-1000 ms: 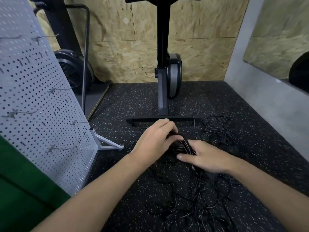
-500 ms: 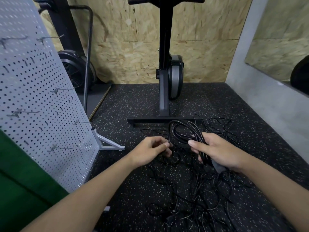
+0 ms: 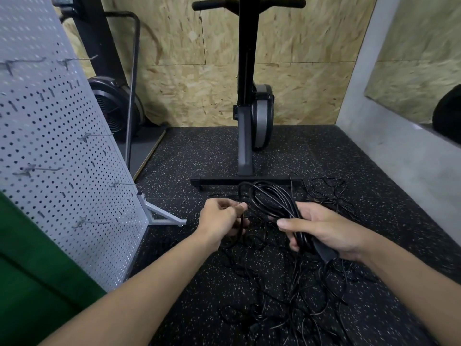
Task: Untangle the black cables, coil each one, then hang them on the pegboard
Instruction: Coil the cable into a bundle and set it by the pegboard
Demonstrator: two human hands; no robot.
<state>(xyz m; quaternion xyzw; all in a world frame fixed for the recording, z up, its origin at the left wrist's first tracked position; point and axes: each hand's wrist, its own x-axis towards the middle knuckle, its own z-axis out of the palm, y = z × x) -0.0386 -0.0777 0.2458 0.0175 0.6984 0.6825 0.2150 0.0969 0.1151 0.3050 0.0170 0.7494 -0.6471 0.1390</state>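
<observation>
Black, thick cable gathered into a loose coil [image 3: 270,198] stands up out of the right hand [image 3: 324,231], whose fingers and thumb are curled round the bunched loops. A dark plug-like end [image 3: 326,253] pokes out under the palm. Just beside it, the left hand [image 3: 219,221] is closed in a pinch, thumb against fingers, on a single black strand [image 3: 240,228] that drops from the grip down to the floor. Whether this strand belongs to the coil cannot be told. Both hands hover just above a wide tangle of thin black cables [image 3: 287,295], which sprawls over the speckled black rubber floor [image 3: 199,158] between the forearms and on to the right. Beyond the hands the flat base bar of a black upright exercise machine [image 3: 245,121] lies close to the far edge of the tangle, with a pale chipboard wall [image 3: 187,96] behind it. On the left stands a tilted grey perforated metal pegboard [image 3: 50,136] on a splayed foot, with bare metal hooks [image 3: 96,137] sticking out of it. It is well apart from the cables. A dark green surface [image 3: 37,283] fills the lower left corner.
</observation>
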